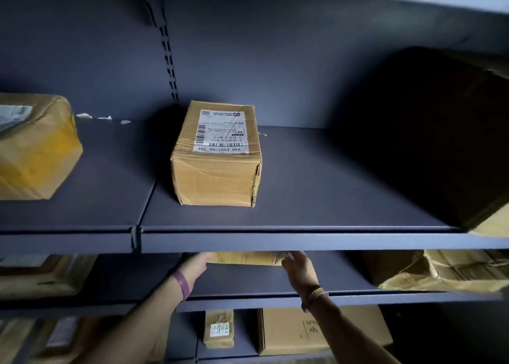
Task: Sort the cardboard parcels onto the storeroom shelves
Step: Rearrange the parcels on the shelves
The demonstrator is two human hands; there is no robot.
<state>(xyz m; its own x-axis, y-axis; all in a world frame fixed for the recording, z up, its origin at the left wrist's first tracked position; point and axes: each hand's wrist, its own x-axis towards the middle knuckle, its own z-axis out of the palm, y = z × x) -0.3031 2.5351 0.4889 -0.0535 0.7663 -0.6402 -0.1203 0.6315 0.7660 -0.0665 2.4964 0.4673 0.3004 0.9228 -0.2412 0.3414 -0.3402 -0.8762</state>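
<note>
A cardboard parcel (246,257) sits on the middle shelf (248,295), its top hidden behind the upper shelf's front lip (275,242). My left hand (194,266) holds its left end and my right hand (298,267) holds its right end, fingers largely hidden by the lip. On the upper shelf stands a taped cardboard parcel (217,154) with a white shipping label on top.
A yellow-taped parcel (33,146) sits at the upper shelf's left, a large dark box (446,132) at its right. Torn boxes (446,270) lie right on the middle shelf, flat parcels (44,275) left. Below stand a small labelled parcel (219,329) and a box (286,333).
</note>
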